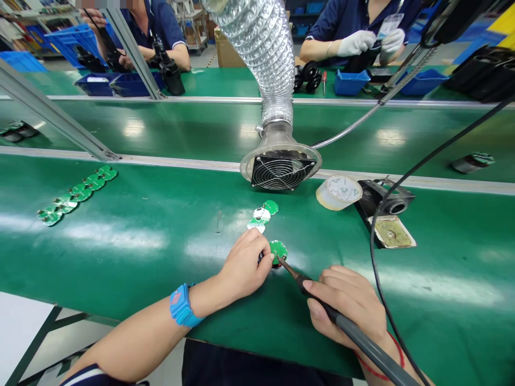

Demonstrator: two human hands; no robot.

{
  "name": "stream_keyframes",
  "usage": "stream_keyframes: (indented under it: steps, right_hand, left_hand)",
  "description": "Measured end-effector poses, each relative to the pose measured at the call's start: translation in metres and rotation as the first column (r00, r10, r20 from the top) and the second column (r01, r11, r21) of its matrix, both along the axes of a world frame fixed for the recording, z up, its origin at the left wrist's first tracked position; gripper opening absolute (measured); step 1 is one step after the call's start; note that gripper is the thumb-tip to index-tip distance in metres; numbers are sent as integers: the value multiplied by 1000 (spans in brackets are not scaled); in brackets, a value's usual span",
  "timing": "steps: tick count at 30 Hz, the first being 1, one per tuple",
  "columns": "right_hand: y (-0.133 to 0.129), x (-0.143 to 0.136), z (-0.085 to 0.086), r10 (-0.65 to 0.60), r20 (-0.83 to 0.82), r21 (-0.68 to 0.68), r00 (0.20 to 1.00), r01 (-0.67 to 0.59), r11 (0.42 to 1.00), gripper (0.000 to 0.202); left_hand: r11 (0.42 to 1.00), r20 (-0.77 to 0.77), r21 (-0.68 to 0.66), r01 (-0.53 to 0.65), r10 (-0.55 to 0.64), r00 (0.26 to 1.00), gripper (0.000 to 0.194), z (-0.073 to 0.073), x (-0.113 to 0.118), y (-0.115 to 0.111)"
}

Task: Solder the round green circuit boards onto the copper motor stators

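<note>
My right hand [350, 303] is wrapped round a grey-handled soldering iron [333, 313]. The iron's tip touches a round green circuit board [278, 250] on the green bench. At that board's left edge, the fingers of my left hand [249, 262] are pinched together; a small dark part shows between them, too hidden to name. Just beyond the fingers lie a few round boards [261, 215] in a short overlapping row, green and white. A blue band circles my left wrist, a red string my right.
A fan hood [281, 166] on a silver duct hangs ahead. Right of it are a tape roll [339, 192] and an iron stand [388, 201] with a sponge [392, 231]. Several boards [80, 192] line the left. A black cable [374, 252] loops at right. Two people work across the bench.
</note>
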State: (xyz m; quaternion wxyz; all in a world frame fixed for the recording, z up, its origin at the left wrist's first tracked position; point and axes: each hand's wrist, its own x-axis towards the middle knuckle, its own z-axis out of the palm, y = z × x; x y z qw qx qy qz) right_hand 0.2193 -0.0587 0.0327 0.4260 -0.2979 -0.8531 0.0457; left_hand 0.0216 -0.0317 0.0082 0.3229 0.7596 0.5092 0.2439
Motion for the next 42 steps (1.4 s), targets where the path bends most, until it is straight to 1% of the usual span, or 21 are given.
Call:
stream_keyframes:
  steps: [5,8,10,11,13,15,17,19,21,22,23,25,27,29,30,32,36,39,42]
  right_hand:
    - [1,0,1,20,4,-8,1000,-20,1000,12]
    - [-1,2,1,-24,-9,-7,1000,24,1000,12]
    - [-2,3,-3,-81,-50,-23,995,80,997,15]
    - [-1,3,-6,-121,-76,-56,990,117,992,20]
    - [0,1,-14,-199,-105,-182,974,178,967,33]
    - [4,-3,-22,-228,-99,-314,969,187,931,42]
    - [8,-7,-28,-194,-87,-367,977,150,918,43]
    - [11,-10,-33,-145,-40,-361,989,121,925,40]
    - [12,-14,-36,-89,38,-364,995,96,926,40]
    - [12,-16,-37,-63,73,-372,995,86,924,42]
    - [11,-17,-39,-44,98,-382,994,79,921,44]
    - [10,-20,-43,-28,135,-397,990,80,914,45]
    - [11,-20,-48,-48,161,-396,986,109,912,44]
    - [13,-20,-52,-85,171,-385,982,146,911,43]
    - [15,-20,-53,-105,168,-377,980,162,912,42]
    - [17,-20,-55,-144,153,-363,978,191,912,42]
    - [17,-24,-56,-183,141,-342,973,221,913,43]
    - [15,-28,-55,-157,142,-345,977,198,918,42]
    - [13,-30,-52,-120,103,-327,987,148,933,42]
  left_hand:
    - [1000,-3,10,-1,1,1000,17,-1,0,0]
    - [1000,-1,11,0,0,1000,17,-1,0,0]
    - [1000,2,12,3,-3,1000,17,-1,0,1]
    - [1000,5,13,4,-4,1000,17,-1,0,1]
    - [1000,9,14,2,-2,1000,16,-2,1,1]
    - [1000,10,14,-4,3,1000,15,-4,1,1]
    - [1000,15,10,0,0,1000,13,-6,1,0]
    - [1000,20,-6,9,-9,1000,10,-6,-2,-1]
    - [999,12,-40,14,-14,1000,2,-4,-6,-3]
    - [998,-5,-62,22,-22,1000,3,-2,-9,-4]
    - [996,-37,-85,38,-41,998,9,0,-12,-4]
    - [988,-152,-126,92,-111,982,14,3,-19,-5]
    - [979,-279,-137,153,-186,942,10,5,-25,-3]
    - [976,-343,-110,188,-215,914,3,4,-29,-1]
    - [977,-339,-83,194,-211,917,7,3,-30,1]
    - [982,-276,-24,185,-185,943,15,0,-30,4]
    - [988,-65,71,136,-132,989,17,-2,-25,5]
    - [991,39,100,92,-96,995,17,-3,-19,5]
    - [995,99,79,57,-65,993,15,-5,-14,4]
